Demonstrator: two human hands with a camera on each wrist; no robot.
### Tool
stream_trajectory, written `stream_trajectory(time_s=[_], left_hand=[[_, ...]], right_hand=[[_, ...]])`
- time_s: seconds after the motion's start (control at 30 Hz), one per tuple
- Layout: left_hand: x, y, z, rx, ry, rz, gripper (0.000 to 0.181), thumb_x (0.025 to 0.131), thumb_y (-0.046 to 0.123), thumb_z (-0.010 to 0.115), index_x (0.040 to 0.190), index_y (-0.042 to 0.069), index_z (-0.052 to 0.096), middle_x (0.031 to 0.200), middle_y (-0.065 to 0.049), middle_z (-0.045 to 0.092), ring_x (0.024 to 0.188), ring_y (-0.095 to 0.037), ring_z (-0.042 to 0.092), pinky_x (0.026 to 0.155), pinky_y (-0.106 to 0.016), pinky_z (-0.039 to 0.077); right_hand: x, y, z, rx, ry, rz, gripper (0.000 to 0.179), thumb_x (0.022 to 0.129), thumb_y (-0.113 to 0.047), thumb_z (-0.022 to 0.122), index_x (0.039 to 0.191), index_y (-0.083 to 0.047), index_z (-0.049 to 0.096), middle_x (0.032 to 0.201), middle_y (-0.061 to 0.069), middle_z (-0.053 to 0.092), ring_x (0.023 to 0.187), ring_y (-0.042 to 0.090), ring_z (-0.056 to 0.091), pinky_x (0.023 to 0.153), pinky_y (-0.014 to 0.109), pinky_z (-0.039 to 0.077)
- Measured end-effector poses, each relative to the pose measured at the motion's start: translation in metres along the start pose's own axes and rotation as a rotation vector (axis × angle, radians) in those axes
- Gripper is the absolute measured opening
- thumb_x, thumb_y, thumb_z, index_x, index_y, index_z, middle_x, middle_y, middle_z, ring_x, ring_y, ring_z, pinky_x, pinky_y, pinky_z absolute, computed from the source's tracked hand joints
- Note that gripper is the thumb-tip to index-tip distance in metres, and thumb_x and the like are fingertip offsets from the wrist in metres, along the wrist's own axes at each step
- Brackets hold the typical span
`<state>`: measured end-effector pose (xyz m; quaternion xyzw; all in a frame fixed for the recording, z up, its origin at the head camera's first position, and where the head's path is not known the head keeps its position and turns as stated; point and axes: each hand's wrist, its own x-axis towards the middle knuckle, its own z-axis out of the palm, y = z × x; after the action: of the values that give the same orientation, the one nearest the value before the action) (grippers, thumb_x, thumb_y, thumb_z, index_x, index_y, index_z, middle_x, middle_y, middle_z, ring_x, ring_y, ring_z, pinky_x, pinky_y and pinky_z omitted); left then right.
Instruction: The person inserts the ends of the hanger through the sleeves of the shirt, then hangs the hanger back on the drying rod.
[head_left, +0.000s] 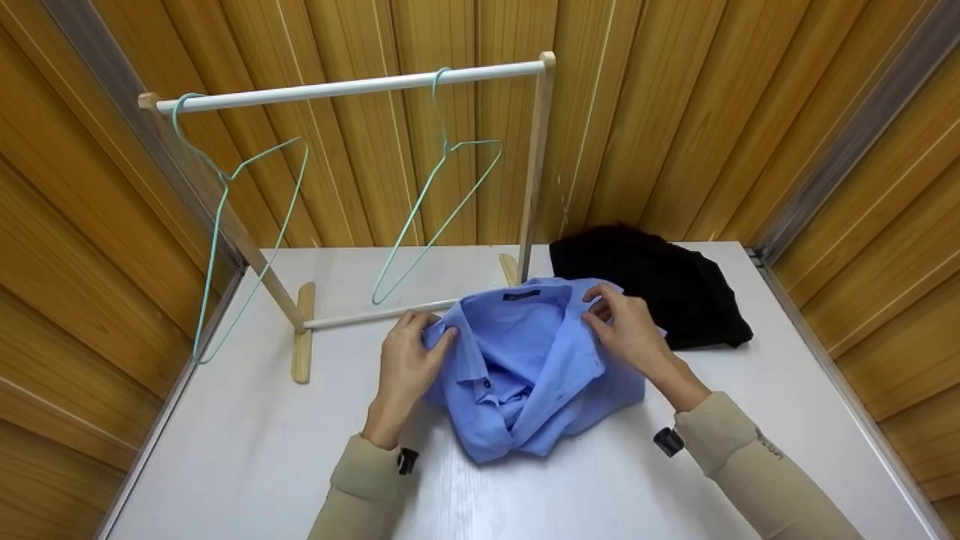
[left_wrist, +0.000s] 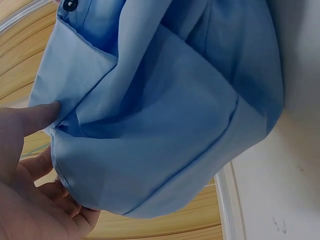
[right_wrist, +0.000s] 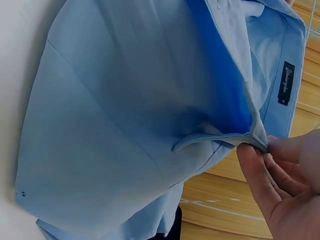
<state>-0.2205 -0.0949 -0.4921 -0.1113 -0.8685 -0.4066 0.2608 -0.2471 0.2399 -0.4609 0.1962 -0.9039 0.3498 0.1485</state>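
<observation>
A blue shirt (head_left: 551,375) is pinched near the collar (head_left: 469,352) by left grip (head_left: 407,366) and right grip (head_left: 628,328); beyond the latter, black cloth (head_left: 656,281) is partly hidden.

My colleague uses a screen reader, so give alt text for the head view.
A person's left hand and right hand hold a blue shirt near its neck opening over a white table. Two green hangers hang from a rack; black cloth lies at right.
</observation>
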Motion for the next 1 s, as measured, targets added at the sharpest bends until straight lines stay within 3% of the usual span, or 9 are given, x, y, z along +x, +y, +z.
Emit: stream_trajectory(time_s=[0.27,0.43,0.6,0.73,1.0], left_hand=[[0.0,-0.001,-0.001,0.005,0.027,0.003,0.019,0.088,0.02,0.083,0.09,0.003,0.074,0.093,-0.008,0.069,0.081,-0.027,0.067,0.074,-0.045,0.053],[0.0,-0.001,-0.001,0.007,0.033,-0.003,0.021,0.088,0.021,0.083,0.09,0.002,0.074,0.093,-0.009,0.069,0.082,-0.027,0.066,0.074,-0.045,0.053],[0.0,-0.003,0.0,0.012,0.035,-0.009,0.021,0.088,0.02,0.083,0.093,0.001,0.075,0.094,-0.01,0.069,0.082,-0.028,0.066,0.075,-0.046,0.053],[0.0,-0.005,0.0,0.007,0.033,-0.021,0.02,0.088,0.019,0.083,0.095,0.002,0.075,0.096,-0.011,0.069,0.086,-0.029,0.067,0.077,-0.047,0.053],[-0.003,-0.01,0.0,-0.005,0.025,-0.023,0.018,0.09,0.016,0.081,0.101,0.004,0.075,0.1,-0.011,0.067,0.084,-0.026,0.062,0.076,-0.044,0.051]], right_hand=[[-0.008,0.003,0.012,-0.024,-0.132,0.023,0.028,0.087,0.0,0.079,0.109,0.004,0.064,0.085,0.009,0.072,0.076,0.022,0.069,0.071,0.041,0.057],[-0.012,0.005,0.012,-0.043,-0.198,0.062,0.024,0.084,-0.007,0.082,0.099,0.004,0.067,0.08,0.003,0.068,0.073,0.017,0.065,0.069,0.038,0.055],[-0.013,0.005,0.008,-0.024,-0.19,0.087,0.011,0.085,-0.005,0.077,0.09,0.002,0.07,0.078,0.003,0.069,0.071,0.016,0.065,0.067,0.036,0.055],[-0.013,0.003,0.004,0.022,-0.181,0.138,0.011,0.088,-0.003,0.077,0.096,0.004,0.074,0.083,0.006,0.072,0.076,0.019,0.069,0.071,0.038,0.057],[-0.009,-0.009,-0.01,0.023,-0.131,0.154,0.015,0.091,-0.005,0.076,0.103,0.004,0.076,0.09,0.01,0.074,0.082,0.023,0.07,0.074,0.042,0.057]])
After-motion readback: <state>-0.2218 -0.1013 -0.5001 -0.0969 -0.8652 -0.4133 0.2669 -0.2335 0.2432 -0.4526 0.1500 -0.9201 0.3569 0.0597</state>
